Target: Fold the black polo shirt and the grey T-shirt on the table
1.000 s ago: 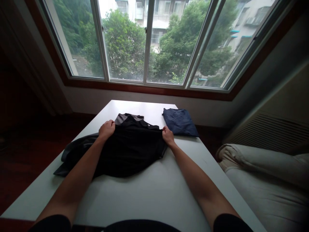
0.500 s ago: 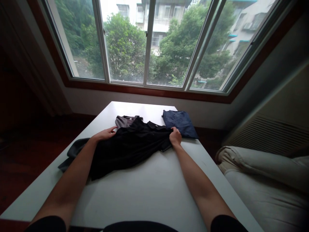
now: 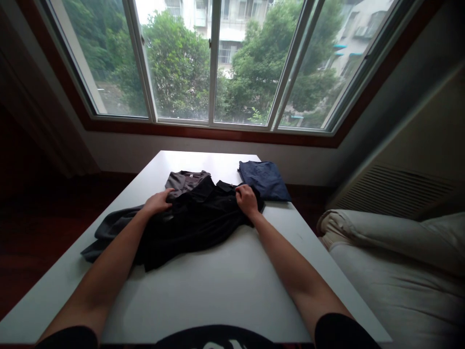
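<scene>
Shirt, place: black collared cloth shirt (image 3: 196, 218) lies rumpled across the white flat-topped worktop (image 3: 218, 291), collar toward the window (image 3: 181, 72).
Shirt, handling: judged light, soft and limp; likely to crease and sag between holds. Not fragile by look; slipperiness cannot be told.
Where to take hold: shoulder seams either side of the collar seem best, as two spaced holds would keep the body flatter.
Right grip: right hand (image 3: 247, 198) has its fingers curled onto black cloth just beside the collar, pinching it.
Left grip: left hand (image 3: 158, 201) is at the shirt's other edge, fingers partly spread; no pinched fold seen.
Neighbours: grey-brown folded cloth garment (image 3: 178, 181) just beyond the left hand; navy folded cloth garment (image 3: 264, 180) beyond the right; dark grey smooth cloth piece (image 3: 114, 223) by the left forearm, its link to the shirt unclear.
Change, right: half a second ago the hand is farther out at the shoulder; now nearer the collar, cloth showing beyond it.
Change, shirt: broader and smoother in the earliest frame, now more bunched; more of the grey-brown garment shows.
</scene>
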{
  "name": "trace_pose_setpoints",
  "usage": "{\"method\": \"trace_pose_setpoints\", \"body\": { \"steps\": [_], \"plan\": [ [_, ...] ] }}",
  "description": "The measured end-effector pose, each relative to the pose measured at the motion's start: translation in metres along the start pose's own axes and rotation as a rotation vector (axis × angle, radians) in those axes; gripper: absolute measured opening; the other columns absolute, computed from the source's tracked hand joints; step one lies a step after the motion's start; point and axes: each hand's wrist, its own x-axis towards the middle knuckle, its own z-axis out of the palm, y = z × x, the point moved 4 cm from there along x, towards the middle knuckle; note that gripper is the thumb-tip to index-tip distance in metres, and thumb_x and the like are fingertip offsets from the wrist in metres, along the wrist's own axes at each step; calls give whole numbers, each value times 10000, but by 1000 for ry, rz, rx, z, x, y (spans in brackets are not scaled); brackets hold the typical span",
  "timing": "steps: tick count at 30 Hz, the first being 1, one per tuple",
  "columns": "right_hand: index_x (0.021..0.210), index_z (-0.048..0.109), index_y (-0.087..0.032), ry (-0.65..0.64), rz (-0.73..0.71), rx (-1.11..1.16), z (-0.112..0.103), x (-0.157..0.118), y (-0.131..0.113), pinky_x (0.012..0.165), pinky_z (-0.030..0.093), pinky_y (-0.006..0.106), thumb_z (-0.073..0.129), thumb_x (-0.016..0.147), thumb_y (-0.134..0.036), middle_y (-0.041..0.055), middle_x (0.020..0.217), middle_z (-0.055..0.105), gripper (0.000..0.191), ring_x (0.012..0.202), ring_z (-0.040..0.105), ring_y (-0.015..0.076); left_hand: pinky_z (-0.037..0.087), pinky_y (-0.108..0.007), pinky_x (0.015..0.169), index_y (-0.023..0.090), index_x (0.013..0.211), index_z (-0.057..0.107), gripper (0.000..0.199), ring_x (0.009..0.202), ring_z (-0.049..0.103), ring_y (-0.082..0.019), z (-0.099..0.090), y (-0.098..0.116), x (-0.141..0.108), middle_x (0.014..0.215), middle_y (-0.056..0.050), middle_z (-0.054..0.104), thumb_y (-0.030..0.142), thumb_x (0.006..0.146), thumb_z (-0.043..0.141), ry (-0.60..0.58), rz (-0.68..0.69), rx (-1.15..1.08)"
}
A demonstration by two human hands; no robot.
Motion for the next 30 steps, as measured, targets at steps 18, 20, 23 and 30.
{"method": "trace_pose_setpoints", "body": {
  "steps": [18,20,23,30],
  "plan": [
    [1595,472,-339,-523,-476,12,60,-52,-80,1286,107,616,601,991,-645,105,1700,341,689,1583,267,350,303,-461,1205,209,1419,583,450,1354,502,-316,16,30,26,1452,-131,577,344,1000,492,129,246,199],
    [1594,470,-353,-541,-546,54,57,-56,-85,1296,104,584,625,982,-634,88,1699,348,691,1581,278,325,409,-409,1132,266,1441,579,458,1273,576,-288,43,55,11,1393,-98,617,427,1029,462,8,341,80],
    [1579,492,-357,-563,-608,105,55,-58,-88,1303,115,559,660,965,-624,74,1690,368,690,1569,314,304,446,-426,1119,269,1445,585,489,1283,568,-300,63,77,-24,1370,-107,617,502,1031,471,29,410,3],
    [1507,590,-302,-486,-498,139,74,-28,-81,1279,277,481,579,1050,-485,71,1653,437,493,1542,376,278,118,-619,1306,296,1492,573,529,1525,340,-353,67,104,-137,1605,-96,473,324,964,575,67,574,20]
  ]
}}
